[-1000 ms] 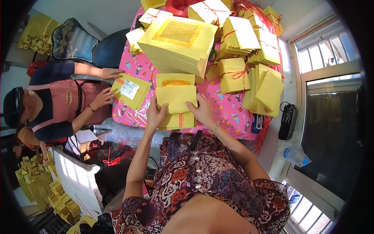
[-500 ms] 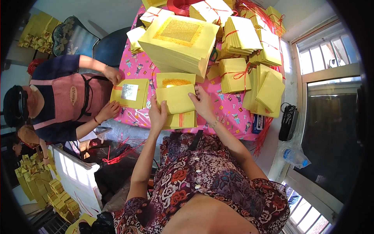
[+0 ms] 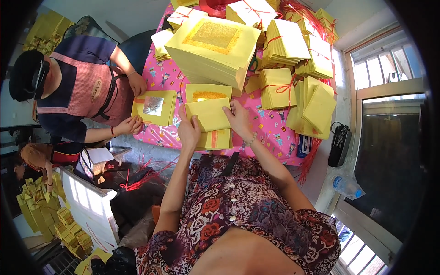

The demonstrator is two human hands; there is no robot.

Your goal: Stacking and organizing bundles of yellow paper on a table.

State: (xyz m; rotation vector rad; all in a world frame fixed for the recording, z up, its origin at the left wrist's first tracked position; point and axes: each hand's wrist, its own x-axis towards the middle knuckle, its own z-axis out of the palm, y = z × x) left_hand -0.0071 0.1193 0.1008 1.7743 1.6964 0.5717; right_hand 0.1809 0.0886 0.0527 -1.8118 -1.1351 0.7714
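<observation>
My left hand (image 3: 188,129) and right hand (image 3: 238,119) each pinch a side edge of the folded yellow sheet (image 3: 210,113), held flat above the stack (image 3: 211,137) on the pink table (image 3: 270,130), long axis left-right and slightly tilted, lifted since a second ago.

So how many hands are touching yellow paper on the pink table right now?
4: the person's left hand and right hand on the folded sheet, a co-worker's two hands on the silver-foil sheet.

1 head-worn fisheye looks steeply down, close over the pink table (image 3: 268,130).
</observation>
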